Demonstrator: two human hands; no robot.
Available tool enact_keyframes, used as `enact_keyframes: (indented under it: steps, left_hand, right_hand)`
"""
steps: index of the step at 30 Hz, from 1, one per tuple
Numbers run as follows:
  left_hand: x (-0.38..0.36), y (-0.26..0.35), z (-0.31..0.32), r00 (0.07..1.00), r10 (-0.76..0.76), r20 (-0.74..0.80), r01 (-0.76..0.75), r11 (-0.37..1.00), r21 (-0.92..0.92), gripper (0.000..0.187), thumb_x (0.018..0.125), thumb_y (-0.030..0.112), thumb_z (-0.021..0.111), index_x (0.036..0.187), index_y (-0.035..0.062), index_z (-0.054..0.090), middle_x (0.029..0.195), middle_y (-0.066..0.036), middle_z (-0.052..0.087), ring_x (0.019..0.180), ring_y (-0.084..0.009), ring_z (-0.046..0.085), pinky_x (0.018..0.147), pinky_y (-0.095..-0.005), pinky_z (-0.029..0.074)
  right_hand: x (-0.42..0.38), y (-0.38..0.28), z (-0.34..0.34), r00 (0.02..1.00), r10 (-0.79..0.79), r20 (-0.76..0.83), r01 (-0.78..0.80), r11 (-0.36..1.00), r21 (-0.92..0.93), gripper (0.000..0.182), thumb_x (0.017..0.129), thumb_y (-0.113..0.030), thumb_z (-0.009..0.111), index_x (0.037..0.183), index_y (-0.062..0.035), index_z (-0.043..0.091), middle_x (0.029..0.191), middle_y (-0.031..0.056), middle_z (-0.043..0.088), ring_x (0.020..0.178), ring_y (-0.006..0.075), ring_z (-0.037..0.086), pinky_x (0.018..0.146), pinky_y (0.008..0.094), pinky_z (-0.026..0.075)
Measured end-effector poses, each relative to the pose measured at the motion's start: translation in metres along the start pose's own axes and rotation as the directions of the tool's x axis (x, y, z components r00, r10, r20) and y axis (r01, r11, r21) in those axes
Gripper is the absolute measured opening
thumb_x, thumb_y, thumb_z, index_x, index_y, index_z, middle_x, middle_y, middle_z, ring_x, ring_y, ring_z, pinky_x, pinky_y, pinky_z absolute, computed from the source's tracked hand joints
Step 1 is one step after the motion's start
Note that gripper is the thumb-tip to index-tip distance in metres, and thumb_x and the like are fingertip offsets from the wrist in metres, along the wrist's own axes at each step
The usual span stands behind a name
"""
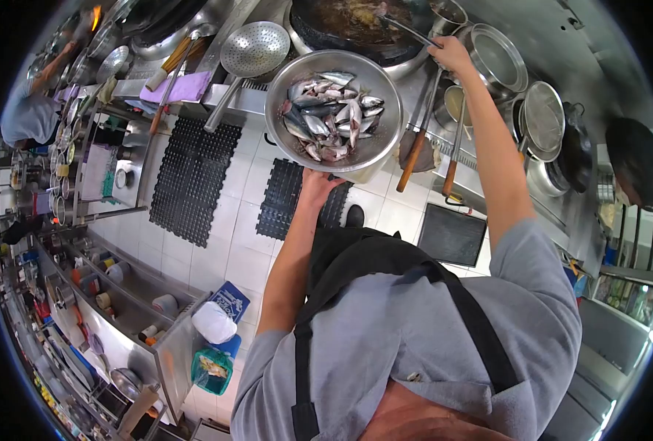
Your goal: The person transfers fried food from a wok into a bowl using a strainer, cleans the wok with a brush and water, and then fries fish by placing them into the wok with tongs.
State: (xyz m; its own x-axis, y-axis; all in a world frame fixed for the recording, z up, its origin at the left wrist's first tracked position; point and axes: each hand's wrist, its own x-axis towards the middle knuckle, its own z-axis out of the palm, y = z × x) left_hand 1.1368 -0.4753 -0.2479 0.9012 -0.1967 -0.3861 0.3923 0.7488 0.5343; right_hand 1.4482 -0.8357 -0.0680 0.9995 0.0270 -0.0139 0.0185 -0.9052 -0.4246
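My left hand (319,187) grips the near rim of a large steel bowl (276,121) from below, its fingers mostly hidden underneath. Cut pieces of silvery fish (332,116) fill the middle of that bowl, which is held up just in front of the stove edge. Up at the right, my right hand (450,55) is closed around the handle of a long metal utensil (407,29). The utensil's far end reaches into a dark wok (319,29) with brown liquid and bits in it.
A perforated skimmer (255,50) rests left of the bowl. Wooden-handled tools (412,158) hang over the stove front at right, near round strainers (545,121). Black rubber mats (194,176) lie on the white tiles. Another person (29,114) stands far left, near a flame (96,16).
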Motion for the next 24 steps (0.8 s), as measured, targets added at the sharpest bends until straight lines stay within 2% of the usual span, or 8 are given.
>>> enact_keyframes:
  steps: [3,6,10,11,12,14,21,24]
  left_hand:
    - [-0.002,0.002,0.005,1.000,0.007,-0.008,-0.007,1.000,-0.005,0.053,0.098,0.023,0.058,0.145,0.0156,0.037,0.146,-0.010,0.045,0.130,-0.0282,0.049,0.095,-0.0687,0.043]
    - [-0.004,0.005,0.010,1.000,-0.002,-0.025,0.002,1.000,-0.003,0.053,0.097,0.020,0.059,0.145,0.0159,0.037,0.145,-0.009,0.045,0.131,-0.0283,0.049,0.094,-0.0692,0.044]
    - [-0.002,0.004,0.006,1.000,-0.002,-0.015,0.002,1.000,0.000,0.051,0.097,0.020,0.061,0.143,0.0143,0.039,0.145,-0.008,0.045,0.131,-0.0288,0.048,0.094,-0.0692,0.045]
    - [-0.003,0.006,0.008,1.000,-0.002,-0.003,0.002,1.000,0.009,0.051,0.097,0.020,0.061,0.143,0.0141,0.039,0.145,-0.008,0.045,0.131,-0.0289,0.048,0.093,-0.0691,0.045]
    - [-0.004,0.006,0.010,1.000,0.005,-0.008,-0.005,1.000,0.009,0.051,0.097,0.022,0.061,0.143,0.0141,0.040,0.145,-0.008,0.046,0.131,-0.0287,0.049,0.093,-0.0689,0.046]
    - [-0.004,0.005,0.008,1.000,0.002,-0.019,-0.002,1.000,0.020,0.051,0.097,0.023,0.061,0.142,0.0141,0.040,0.144,-0.008,0.046,0.130,-0.0285,0.049,0.093,-0.0689,0.046]
    - [0.001,0.005,0.006,0.999,-0.015,-0.046,0.015,1.000,0.015,0.047,0.097,0.023,0.060,0.140,0.0139,0.042,0.142,-0.009,0.049,0.126,-0.0277,0.052,0.091,-0.0679,0.048]
    - [0.007,0.000,-0.001,0.998,0.008,-0.060,-0.010,0.999,-0.033,0.060,0.093,0.016,0.063,0.144,0.0155,0.030,0.141,-0.010,0.047,0.127,-0.0283,0.051,0.087,-0.0674,0.048]
  right_hand:
    - [-0.015,-0.026,-0.015,0.985,0.089,-0.148,-0.109,0.986,-0.127,0.054,0.080,-0.040,0.070,0.125,-0.0112,0.066,0.117,0.0221,0.067,0.113,0.0381,0.062,0.100,0.0428,0.048]
    - [-0.067,-0.054,-0.057,0.973,-0.135,-0.186,0.107,0.983,-0.152,0.049,0.084,-0.034,0.068,0.126,-0.0101,0.065,0.118,0.0209,0.067,0.111,0.0363,0.064,0.098,0.0415,0.049]
    - [-0.172,-0.113,-0.068,0.964,-0.262,0.041,0.266,0.949,-0.168,0.045,0.085,-0.025,0.067,0.128,-0.0104,0.063,0.110,0.0195,0.070,0.102,0.0362,0.067,0.091,0.0434,0.051]
    - [-0.196,-0.145,-0.067,0.975,-0.135,0.176,0.172,0.961,-0.217,0.046,0.085,-0.025,0.068,0.129,-0.0114,0.062,0.106,0.0170,0.071,0.096,0.0358,0.068,0.088,0.0448,0.052]
    - [-0.201,-0.128,-0.041,0.931,-0.317,0.181,0.356,0.900,-0.252,0.045,0.086,-0.024,0.067,0.129,-0.0116,0.060,0.107,0.0160,0.070,0.094,0.0354,0.068,0.083,0.0458,0.053]
    - [-0.218,-0.145,-0.013,0.879,-0.416,0.234,0.476,0.805,-0.354,0.046,0.085,-0.013,0.065,0.131,-0.0087,0.059,0.108,0.0169,0.068,0.090,0.0347,0.068,0.079,0.0448,0.053]
    - [-0.188,-0.147,0.053,0.843,-0.436,0.316,0.538,0.700,-0.469,0.047,0.086,-0.014,0.064,0.132,-0.0119,0.057,0.096,0.0127,0.066,0.082,0.0330,0.069,0.067,0.0445,0.053]
    - [-0.192,-0.143,0.052,0.850,-0.423,0.314,0.524,0.737,-0.427,0.041,0.087,-0.015,0.062,0.128,-0.0133,0.060,0.094,0.0133,0.067,0.084,0.0338,0.068,0.069,0.0457,0.053]
